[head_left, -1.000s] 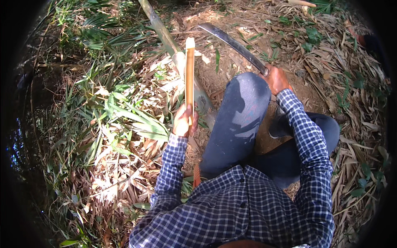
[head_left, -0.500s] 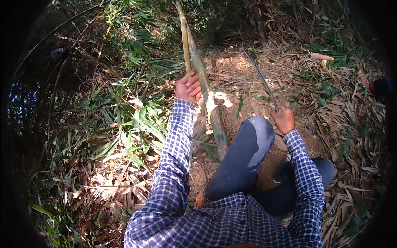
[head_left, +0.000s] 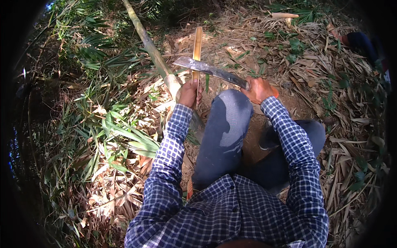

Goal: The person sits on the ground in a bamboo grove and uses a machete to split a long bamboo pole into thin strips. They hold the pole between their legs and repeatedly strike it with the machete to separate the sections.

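A split bamboo piece [head_left: 197,44] stands up from my left hand [head_left: 188,94], its hollow yellowish inner side showing. The fingers are wrapped around its lower end. My right hand [head_left: 259,89] is closed on a machete, whose handle is mostly hidden in the fist. The long, slightly curved machete blade [head_left: 217,72] points left and crosses over the bamboo piece just above my left hand; whether they touch I cannot tell. Behind and left of that hand, a thick bamboo pole [head_left: 149,46] slants across the ground, with a pale scraped patch near my wrist.
My bent knee [head_left: 231,103] rises between my arms. Dry leaves [head_left: 306,66] cover the ground, with green leafy plants [head_left: 132,134] at the left. A pale piece of bamboo [head_left: 284,15] lies far right. Near the right edge shows another person's leg [head_left: 362,43] in dark cloth.
The machete has swung left, from pointing away from me to lying across the bamboo piece. My left hand has turned the bamboo, so its hollow side shows. The view has shifted right.
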A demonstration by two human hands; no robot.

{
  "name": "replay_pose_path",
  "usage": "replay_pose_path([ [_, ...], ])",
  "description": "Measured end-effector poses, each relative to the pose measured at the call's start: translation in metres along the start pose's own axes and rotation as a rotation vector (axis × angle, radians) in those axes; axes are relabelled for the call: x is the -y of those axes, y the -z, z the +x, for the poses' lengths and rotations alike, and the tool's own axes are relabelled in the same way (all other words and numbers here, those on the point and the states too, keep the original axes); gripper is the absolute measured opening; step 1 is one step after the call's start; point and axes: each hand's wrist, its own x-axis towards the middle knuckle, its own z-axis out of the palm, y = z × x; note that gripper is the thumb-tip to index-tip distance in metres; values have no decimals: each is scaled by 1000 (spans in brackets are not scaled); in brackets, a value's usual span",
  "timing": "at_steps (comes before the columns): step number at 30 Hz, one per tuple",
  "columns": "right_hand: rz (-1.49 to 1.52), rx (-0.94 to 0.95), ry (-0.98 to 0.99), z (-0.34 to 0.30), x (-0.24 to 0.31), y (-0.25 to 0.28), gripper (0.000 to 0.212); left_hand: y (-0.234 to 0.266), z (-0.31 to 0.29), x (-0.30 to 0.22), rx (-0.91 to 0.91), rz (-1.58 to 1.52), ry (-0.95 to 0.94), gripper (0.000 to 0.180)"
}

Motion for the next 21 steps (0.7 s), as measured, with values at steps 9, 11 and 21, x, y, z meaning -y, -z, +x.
replay_pose_path([
  [9, -161, 82, 125, -1, -24, -27, 36, -28, -16, 33, -39, 29, 33, 32],
  [11, -179, 92, 135, 1, -19, -24, 35, -22, -28, 35, -54, 62, 15, 33],
  [21, -175, 17, 100, -2, -24, -33, 34, 3, -127, 60, -70, 145, 128, 39],
])
